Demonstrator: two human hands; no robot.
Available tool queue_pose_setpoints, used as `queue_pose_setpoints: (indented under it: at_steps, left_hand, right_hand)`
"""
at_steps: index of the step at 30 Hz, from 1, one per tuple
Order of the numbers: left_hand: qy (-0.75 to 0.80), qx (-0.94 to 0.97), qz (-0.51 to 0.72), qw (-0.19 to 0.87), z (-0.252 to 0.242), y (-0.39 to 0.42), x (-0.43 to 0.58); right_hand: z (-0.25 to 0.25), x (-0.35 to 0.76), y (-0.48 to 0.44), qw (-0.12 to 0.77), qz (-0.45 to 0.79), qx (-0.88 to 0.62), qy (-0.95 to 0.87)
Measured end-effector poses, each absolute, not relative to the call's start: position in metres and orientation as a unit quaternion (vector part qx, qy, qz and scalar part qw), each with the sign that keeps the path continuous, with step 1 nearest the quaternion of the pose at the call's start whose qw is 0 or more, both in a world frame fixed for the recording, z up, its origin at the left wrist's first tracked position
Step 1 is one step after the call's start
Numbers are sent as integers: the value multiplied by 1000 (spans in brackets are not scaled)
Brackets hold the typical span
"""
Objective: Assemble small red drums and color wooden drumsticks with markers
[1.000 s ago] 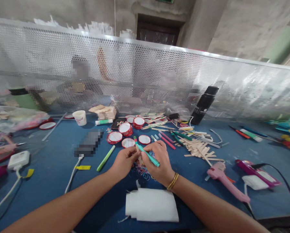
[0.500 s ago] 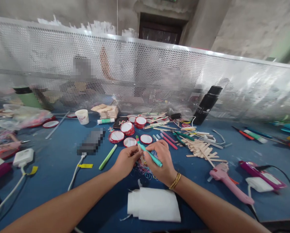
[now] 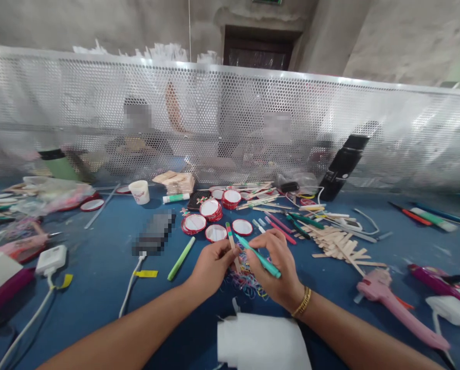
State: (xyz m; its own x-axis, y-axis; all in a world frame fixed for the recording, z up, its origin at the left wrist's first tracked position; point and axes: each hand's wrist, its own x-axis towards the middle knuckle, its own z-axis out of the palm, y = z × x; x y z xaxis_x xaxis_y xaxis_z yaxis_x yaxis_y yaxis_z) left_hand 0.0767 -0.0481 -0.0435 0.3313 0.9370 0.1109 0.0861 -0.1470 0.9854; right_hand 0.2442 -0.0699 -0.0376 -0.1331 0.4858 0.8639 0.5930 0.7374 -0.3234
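Observation:
Between the thumb and fingers of my left hand is a wooden craft stick, upright and slightly tilted, with green and red colouring at its top. My right hand grips a teal marker, its tip close beside the coloured end of the stick. Whether the tip touches the wood I cannot tell. Under both hands lies a heap of colourful small bands. A folded white cloth rests nearer to me. To the left of my left hand is a light green marker.
Red-rimmed white discs are stacked beyond my hands. Loose craft sticks and a pink glue gun lie to the right. A paper cup, a phone and cables are on the left. A perforated metal screen and black bottle stand behind.
The teal marker's tip has drawn back from the stick a little, to the right. My left hand still holds the stick. The whole view has shifted, so things appear farther right and lower.

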Motion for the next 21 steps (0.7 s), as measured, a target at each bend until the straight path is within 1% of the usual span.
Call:
queue_pose_setpoints:
  at_steps: [8, 21]
  left_hand:
    - [374, 616, 426, 547, -51, -46, 76]
    - [359, 637, 410, 545, -52, -46, 79]
  right_hand:
    - [-38, 244, -70, 545, -27, -357, -758]
    - [-32, 247, -69, 522, -30, -347, -779]
